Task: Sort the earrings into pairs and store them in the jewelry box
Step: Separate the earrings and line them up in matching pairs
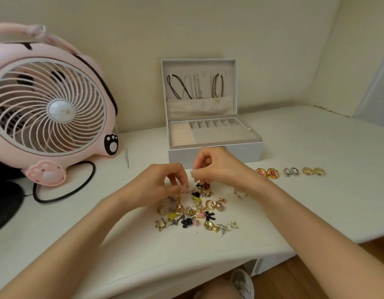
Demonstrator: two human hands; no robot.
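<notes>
Right hand (217,167) is pinching a silver earring (193,171) over the earring pile (197,212); left hand (163,182) is curling into it, can't tell its grip; open jewelry box (230,153) is sitting just behind, pink fan (50,104) off left.

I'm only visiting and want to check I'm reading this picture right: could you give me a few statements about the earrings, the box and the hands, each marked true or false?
1. The jewelry box stands open, with necklaces hanging inside its lid. True.
2. Three matched pairs lie in a row on the table: pink-and-gold earrings, silver oval earrings, gold hoop earrings. True.
3. The right hand holds nothing. False: it pinches a small silver earring.
4. The pink fan stands right of the box. False: it stands to the box's left.
5. The unsorted earring pile lies inside the box. False: it lies on the table, in front of the box.
</notes>
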